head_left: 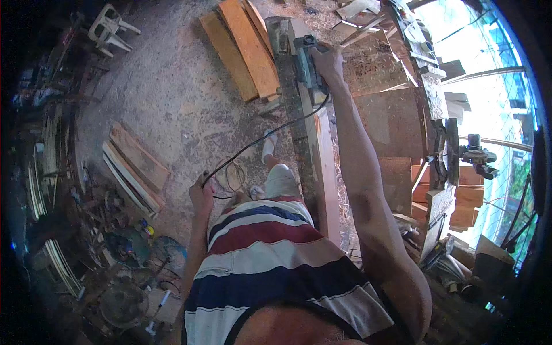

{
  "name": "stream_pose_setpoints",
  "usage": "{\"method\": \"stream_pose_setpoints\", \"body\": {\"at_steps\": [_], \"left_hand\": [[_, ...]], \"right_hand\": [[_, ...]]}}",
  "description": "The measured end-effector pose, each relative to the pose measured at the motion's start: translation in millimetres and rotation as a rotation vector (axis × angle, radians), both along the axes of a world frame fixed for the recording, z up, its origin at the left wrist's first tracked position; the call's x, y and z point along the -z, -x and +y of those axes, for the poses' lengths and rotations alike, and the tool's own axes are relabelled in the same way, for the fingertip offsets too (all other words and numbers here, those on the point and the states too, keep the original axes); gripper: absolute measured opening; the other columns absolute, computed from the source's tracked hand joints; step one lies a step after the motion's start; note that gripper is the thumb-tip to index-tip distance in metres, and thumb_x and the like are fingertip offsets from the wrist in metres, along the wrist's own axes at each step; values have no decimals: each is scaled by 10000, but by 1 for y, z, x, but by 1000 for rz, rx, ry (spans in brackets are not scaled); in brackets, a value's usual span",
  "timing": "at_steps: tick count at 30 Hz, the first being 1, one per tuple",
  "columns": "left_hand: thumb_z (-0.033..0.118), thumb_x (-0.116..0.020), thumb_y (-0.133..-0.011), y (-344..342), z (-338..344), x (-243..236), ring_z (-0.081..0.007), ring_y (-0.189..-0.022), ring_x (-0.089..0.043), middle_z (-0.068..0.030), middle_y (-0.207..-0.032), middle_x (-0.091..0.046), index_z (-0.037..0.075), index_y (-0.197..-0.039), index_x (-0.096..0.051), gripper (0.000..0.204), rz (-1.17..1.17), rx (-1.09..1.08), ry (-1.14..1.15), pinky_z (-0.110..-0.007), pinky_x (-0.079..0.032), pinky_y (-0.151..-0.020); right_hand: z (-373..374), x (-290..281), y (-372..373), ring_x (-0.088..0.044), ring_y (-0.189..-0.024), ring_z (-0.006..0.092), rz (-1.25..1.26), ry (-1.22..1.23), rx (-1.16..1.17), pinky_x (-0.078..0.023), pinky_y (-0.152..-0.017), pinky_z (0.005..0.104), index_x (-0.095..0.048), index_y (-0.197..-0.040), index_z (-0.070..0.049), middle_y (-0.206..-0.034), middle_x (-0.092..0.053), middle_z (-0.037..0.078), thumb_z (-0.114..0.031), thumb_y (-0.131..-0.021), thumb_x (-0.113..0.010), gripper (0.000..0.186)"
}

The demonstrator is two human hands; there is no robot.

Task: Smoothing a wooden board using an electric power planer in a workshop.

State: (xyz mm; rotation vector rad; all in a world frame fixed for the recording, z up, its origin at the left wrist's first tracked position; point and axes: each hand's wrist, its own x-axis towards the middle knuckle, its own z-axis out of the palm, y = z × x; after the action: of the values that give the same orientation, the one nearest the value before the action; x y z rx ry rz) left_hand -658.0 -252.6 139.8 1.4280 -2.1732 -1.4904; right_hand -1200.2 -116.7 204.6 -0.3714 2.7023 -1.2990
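1. With our right hand (328, 62) we grip the planer (306, 68); the fingers are closed on its handle, and this arm is stretched far forward.
2. The planer is on the pale beam (325, 178), near the far end of it.
3. The beam runs from there back towards us, at the right side of our striped shirt (270, 247). Along its left side is the dark bench (288, 95); we cannot tell if it carries the beam.
4. From the near end of the planer, the black cord (256, 141) goes in a curve to the left.
5. Our left hand (201, 196) is closed around this cord, low and well apart from the planer. How tightly it holds, we cannot tell.
6. Just beside this hand, in our view, a thin loop (228, 177) is seen over the floor (172, 86).
7. Left of the bench, near its far end, we see orange boards (247, 52).
8. More boards (135, 167) are at our left, and farther away is a pale chair (112, 31).
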Motion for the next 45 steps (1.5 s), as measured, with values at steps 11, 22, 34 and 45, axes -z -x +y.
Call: {"method": "stream_pose_setpoints", "body": {"at_steps": [11, 22, 34, 45], "left_hand": [[230, -496, -1077, 142, -78, -32, -140, -609, -582, -64, -667, -628, 16, -1108, -753, 336, 32, 25, -9, -337, -428, -564], [304, -588, -1059, 100, -108, -7, -151, -693, -568, -56, -696, -604, 15, -1101, -772, 344, -6, 114, -37, -338, -449, -649], [66, -604, -983, 65, -51, 33, -407, -1384, -536, -213, -1493, -570, 61, -1497, -552, 516, 216, 1003, 427, -494, -427, -1160], [260, -604, -1013, 72, 154, -8, -416, -1601, -260, -211, -1721, -304, 98, -1638, -394, 679, 488, 1583, 655, -586, -247, -1280]], "right_hand": [[-118, -5, 137, -762, -843, 291, 80, 85, -59, -591, -782, 433, -802, -1085, -41, -883, -776, 203, -430, -898, -708, 442], [-61, -28, 107, -759, -921, 388, -132, -101, -85, -588, -845, 480, -792, -1031, 0, -946, -767, 258, -494, -842, -780, 529], [271, -121, -483, -722, -804, 212, -442, -359, 650, -576, -832, 356, -697, -1348, 24, -944, -779, 122, -347, -909, -796, 583], [326, -122, -776, -728, -792, 201, -578, -190, 1069, -568, -781, 353, -721, -1309, 17, -929, -781, 164, -326, -856, -785, 572]]}}
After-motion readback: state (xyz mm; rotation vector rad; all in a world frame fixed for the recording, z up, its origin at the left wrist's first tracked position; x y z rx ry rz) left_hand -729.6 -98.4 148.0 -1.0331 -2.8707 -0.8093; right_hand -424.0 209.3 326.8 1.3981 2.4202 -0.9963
